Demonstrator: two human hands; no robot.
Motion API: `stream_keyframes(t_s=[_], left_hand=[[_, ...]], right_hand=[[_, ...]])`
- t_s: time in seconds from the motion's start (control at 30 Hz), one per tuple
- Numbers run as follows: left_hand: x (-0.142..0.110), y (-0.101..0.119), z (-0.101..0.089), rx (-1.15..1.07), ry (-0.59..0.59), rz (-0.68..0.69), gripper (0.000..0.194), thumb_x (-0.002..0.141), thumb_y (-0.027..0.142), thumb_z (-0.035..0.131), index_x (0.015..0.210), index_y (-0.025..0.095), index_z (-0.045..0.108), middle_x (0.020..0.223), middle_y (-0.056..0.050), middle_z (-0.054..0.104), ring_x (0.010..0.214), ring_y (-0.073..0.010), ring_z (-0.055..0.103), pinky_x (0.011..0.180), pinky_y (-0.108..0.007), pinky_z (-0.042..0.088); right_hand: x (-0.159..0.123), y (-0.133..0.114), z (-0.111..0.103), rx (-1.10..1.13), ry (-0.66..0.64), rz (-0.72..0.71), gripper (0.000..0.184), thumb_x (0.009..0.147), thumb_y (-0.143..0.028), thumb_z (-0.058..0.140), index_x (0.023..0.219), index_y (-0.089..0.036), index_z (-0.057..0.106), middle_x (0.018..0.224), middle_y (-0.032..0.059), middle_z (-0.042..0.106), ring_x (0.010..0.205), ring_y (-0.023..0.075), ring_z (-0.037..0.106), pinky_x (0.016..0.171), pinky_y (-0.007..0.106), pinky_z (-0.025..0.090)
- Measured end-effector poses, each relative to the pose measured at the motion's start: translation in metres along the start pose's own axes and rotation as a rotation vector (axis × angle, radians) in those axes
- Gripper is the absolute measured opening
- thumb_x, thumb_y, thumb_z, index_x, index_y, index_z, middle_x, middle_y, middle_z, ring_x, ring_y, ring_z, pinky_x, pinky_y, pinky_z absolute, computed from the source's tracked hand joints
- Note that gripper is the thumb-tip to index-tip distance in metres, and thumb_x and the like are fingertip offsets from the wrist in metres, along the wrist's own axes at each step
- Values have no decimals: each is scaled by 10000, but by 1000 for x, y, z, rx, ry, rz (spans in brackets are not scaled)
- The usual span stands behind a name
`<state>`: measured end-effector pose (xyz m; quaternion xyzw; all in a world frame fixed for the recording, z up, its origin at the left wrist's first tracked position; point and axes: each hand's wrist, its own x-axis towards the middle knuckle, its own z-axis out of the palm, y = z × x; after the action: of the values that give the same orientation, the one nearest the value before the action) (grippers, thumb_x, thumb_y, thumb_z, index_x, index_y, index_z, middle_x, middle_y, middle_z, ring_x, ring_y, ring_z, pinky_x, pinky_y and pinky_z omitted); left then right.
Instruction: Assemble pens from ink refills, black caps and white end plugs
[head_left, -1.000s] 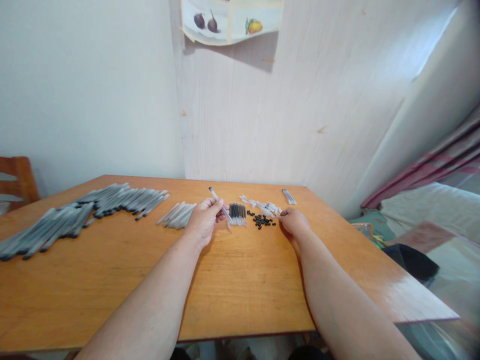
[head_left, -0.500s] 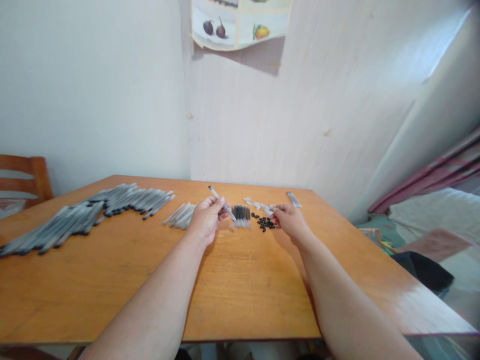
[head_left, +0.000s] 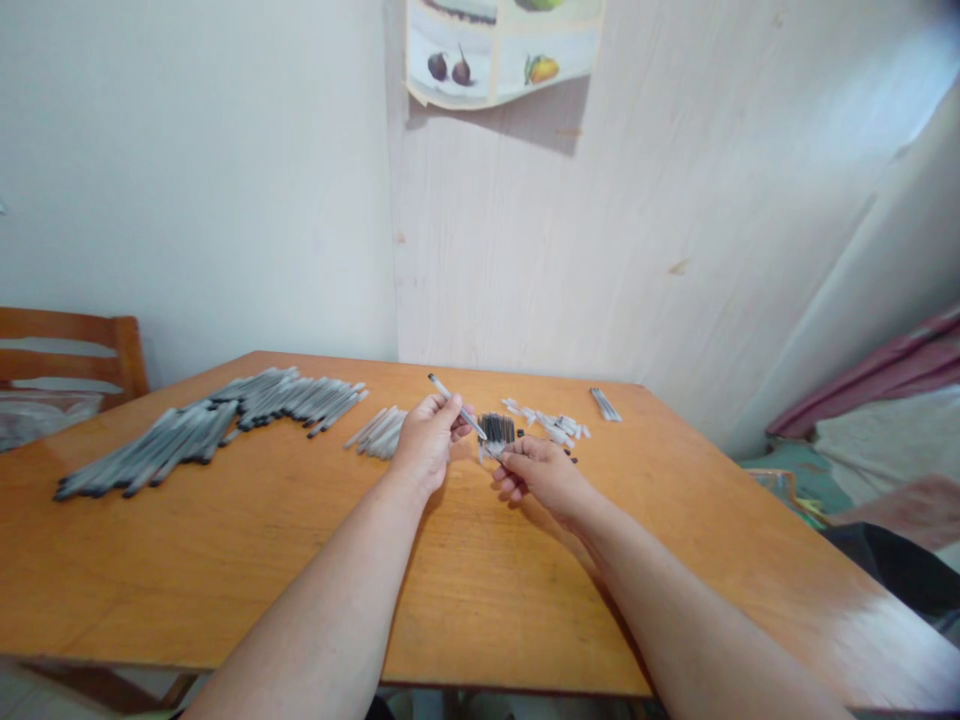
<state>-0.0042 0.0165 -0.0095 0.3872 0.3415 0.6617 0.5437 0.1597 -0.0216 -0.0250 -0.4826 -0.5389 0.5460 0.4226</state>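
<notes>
My left hand [head_left: 427, 440] is closed round a clear pen barrel [head_left: 456, 405] that slants up to the left. My right hand [head_left: 536, 472] is pinched on a small piece I cannot make out, its fingertips right at the lower end of the barrel. Just behind both hands lies a bundle of black refills [head_left: 496, 428]. A scatter of clear pen tips [head_left: 551, 424] lies right of the refills. Small black caps peek out behind my right hand.
The wooden table [head_left: 480, 580] carries a long row of assembled pens [head_left: 217, 425] at the left and a small pile of clear barrels [head_left: 379, 432] beside my left hand. Two or three pens [head_left: 604, 404] lie at the far right. A wooden chair [head_left: 75, 345] stands left.
My right hand has moved left from the caps and tips to the lower end of the barrel in my left hand. The view has panned slightly.
</notes>
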Motion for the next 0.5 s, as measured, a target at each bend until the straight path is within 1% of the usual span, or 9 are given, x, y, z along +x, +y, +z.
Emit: stream_keyframes(t_s=[0.17,0.3,0.5], left_hand=[[1,-3,1,13,1,10,206,782,302,709,818,147,579,793,-43,686,697,-94,628,629,-192,489],[1,-5,0,17,2,9,222,773,316,720,811,150,578,786,-43,687,688,-97,625,625,-198,493],[-1,-5,3,33,8,1,205,782,304,710,809,150,577,792,-46,691,690,-93,630,631,-193,492]], right_hand=[[-1,1,2,58,-15,6,130,868,-237,595,774,-166,541,667,37,685,456,90,588,414,182,453],[1,4,1,77,0,-23,133,872,-257,603,790,-165,552,697,41,692,469,90,594,423,184,459],[0,3,1,114,-15,-43,179,849,-308,645,788,-165,556,699,39,691,472,90,589,433,190,466]])
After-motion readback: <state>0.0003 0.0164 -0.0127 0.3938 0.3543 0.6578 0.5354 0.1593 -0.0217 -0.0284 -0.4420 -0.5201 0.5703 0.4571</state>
